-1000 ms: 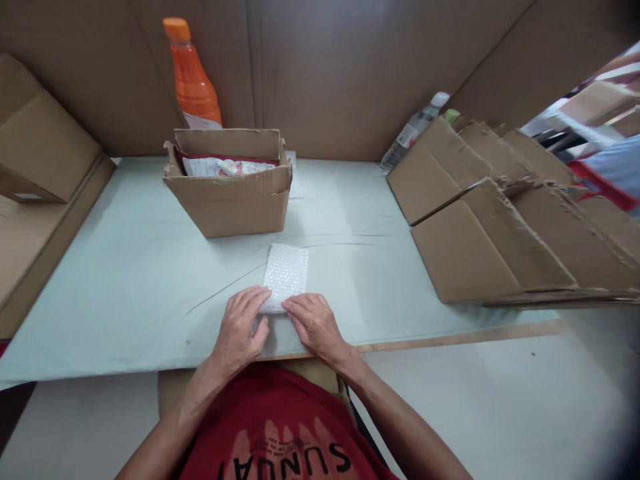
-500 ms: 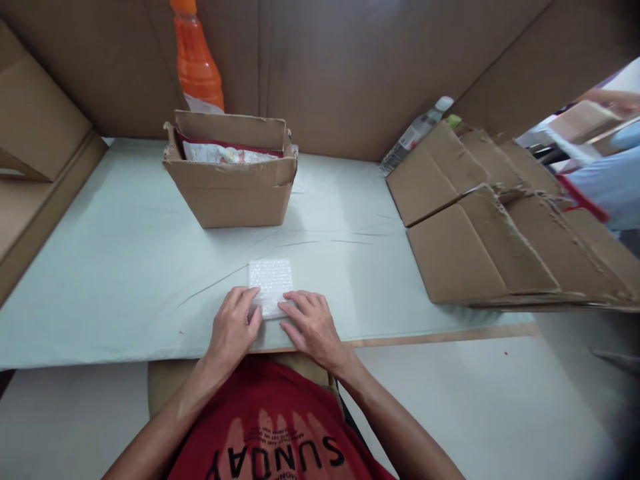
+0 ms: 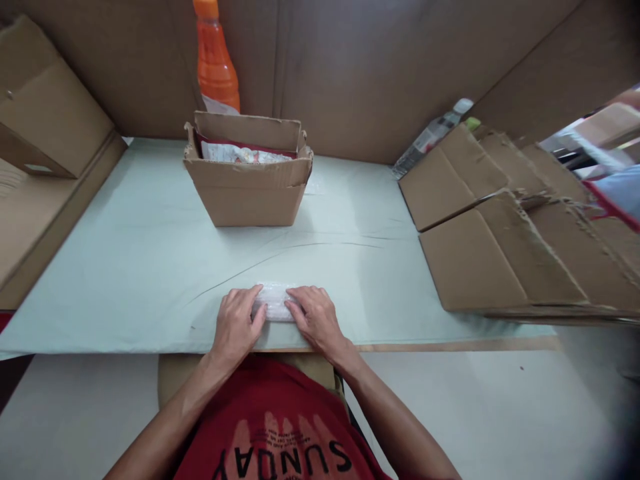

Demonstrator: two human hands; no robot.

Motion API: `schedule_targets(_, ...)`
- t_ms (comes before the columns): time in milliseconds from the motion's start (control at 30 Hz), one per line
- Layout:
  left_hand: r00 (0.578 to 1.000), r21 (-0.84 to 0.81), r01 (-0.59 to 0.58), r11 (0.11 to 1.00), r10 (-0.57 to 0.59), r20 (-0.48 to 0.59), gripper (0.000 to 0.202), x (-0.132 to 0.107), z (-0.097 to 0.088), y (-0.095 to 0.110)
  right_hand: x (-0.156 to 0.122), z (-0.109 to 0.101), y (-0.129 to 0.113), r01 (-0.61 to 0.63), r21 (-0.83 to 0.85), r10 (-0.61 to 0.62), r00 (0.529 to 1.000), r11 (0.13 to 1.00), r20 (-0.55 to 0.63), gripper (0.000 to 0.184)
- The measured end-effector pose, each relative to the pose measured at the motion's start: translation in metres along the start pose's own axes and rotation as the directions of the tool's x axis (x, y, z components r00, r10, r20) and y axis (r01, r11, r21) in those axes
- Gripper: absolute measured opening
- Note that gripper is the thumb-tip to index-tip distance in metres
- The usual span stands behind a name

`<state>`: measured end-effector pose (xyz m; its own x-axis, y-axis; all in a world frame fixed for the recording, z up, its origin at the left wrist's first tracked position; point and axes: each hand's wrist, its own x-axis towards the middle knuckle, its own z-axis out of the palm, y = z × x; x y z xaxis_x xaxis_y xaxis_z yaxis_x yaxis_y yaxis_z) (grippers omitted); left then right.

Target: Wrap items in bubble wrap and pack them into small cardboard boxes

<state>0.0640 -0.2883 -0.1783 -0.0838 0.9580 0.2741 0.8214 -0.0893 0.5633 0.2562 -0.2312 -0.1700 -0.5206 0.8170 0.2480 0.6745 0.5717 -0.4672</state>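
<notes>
A small roll of white bubble wrap point(image 3: 274, 303) lies near the front edge of the pale green table point(image 3: 140, 267). My left hand point(image 3: 236, 325) presses on its left end, fingers curled over it. My right hand point(image 3: 315, 318) holds its right end the same way. Only a short strip of the wrap shows between the two hands. Behind it stands an open cardboard box point(image 3: 249, 180) with a red-and-white packet point(image 3: 245, 153) inside.
An orange bottle point(image 3: 215, 63) stands behind the box against the cardboard wall. A clear plastic bottle point(image 3: 430, 137) leans at the back right. Flattened cardboard boxes point(image 3: 500, 233) are stacked on the right. More cardboard boxes point(image 3: 45, 140) sit on the left.
The bubble wrap sheet has been rolled up toward me: it lay long and flat, then half as long, and now is a short roll under both hands.
</notes>
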Motion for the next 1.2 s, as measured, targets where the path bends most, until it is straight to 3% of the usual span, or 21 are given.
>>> schedule_targets(100, 1.0, 0.077, 0.01, 0.997, -0.011, 0.002, 0.027, 0.01, 0.005, -0.003, 0.007, 0.0, -0.004, 0.007, -0.09, -0.011, 0.999, 0.996, -0.048, 0.021)
schedule_targets(167, 1.0, 0.062, 0.018, 0.998, -0.018, -0.008, 0.027, 0.011, 0.006, -0.003, 0.006, -0.004, -0.008, 0.07, -0.078, -0.07, 0.997, 0.995, -0.009, 0.024)
schedule_targets(267, 0.995, -0.088, 0.077, 0.993, -0.082, -0.054, 0.029, 0.007, 0.002, -0.002, 0.003, -0.006, -0.008, 0.156, -0.071, -0.15, 0.985, 0.985, 0.083, 0.024)
schedule_targets(333, 0.973, -0.271, 0.203, 0.941, -0.224, -0.048, 0.037, 0.001, -0.003, 0.0, 0.003, -0.003, -0.004, 0.127, -0.052, -0.124, 0.99, 0.991, 0.062, 0.018)
schedule_targets(433, 0.882, -0.589, 0.428, 0.685, -0.46, 0.104, 0.053, -0.006, -0.009, 0.007, 0.006, 0.003, 0.001, 0.008, 0.108, -0.005, 1.0, 0.994, -0.027, 0.016)
schedule_targets(533, 0.803, -0.768, 0.525, 0.367, -0.514, 0.303, 0.071, -0.007, -0.01, 0.016, 0.008, 0.005, -0.003, -0.081, 0.364, 0.071, 0.997, 0.928, 0.039, 0.018)
schedule_targets(600, 0.767, -0.795, 0.552, 0.252, -0.526, 0.366, 0.08, -0.003, -0.012, 0.023, 0.008, 0.001, -0.007, -0.131, 0.509, 0.075, 0.989, 0.851, 0.13, 0.02)
schedule_targets(667, 0.753, -0.795, 0.564, 0.225, -0.536, 0.383, 0.083, 0.001, -0.014, 0.028, 0.007, -0.006, -0.008, -0.182, 0.616, 0.085, 0.979, 0.766, 0.185, 0.024)
schedule_targets(767, 0.787, -0.779, 0.553, 0.296, -0.493, 0.371, 0.082, 0.004, -0.016, 0.033, 0.01, -0.017, -0.003, -0.294, 0.748, 0.116, 0.952, 0.595, 0.282, 0.043)
schedule_targets(867, 0.841, -0.742, 0.506, 0.44, -0.444, 0.31, 0.074, -0.001, -0.009, 0.031, 0.015, -0.023, 0.0, -0.417, 0.817, 0.038, 0.898, 0.397, 0.439, 0.065)
schedule_targets(967, 0.907, -0.646, 0.405, 0.647, -0.374, 0.194, 0.061, -0.002, 0.0, 0.025, 0.02, -0.021, -0.002, -0.488, 0.831, -0.002, 0.862, 0.266, 0.506, 0.05)
schedule_targets(1067, 0.987, -0.491, 0.145, 0.859, -0.158, 0.015, 0.055, 0.018, -0.012, 0.018, 0.021, -0.02, 0.0, -0.503, 0.843, 0.071, 0.863, 0.188, 0.5, 0.043)
schedule_targets(1133, 0.984, -0.304, -0.111, 0.946, 0.061, -0.17, 0.055, 0.05, -0.034, 0.015, 0.019, -0.023, 0.006, -0.503, 0.846, 0.13, 0.864, 0.174, 0.487, 0.041)
schedule_targets(1200, 0.901, -0.045, -0.315, 0.948, 0.284, -0.327, 0.053, 0.094, -0.06, 0.012, 0.017, -0.029, 0.014, -0.495, 0.843, 0.187, 0.867, 0.211, 0.462, 0.039)
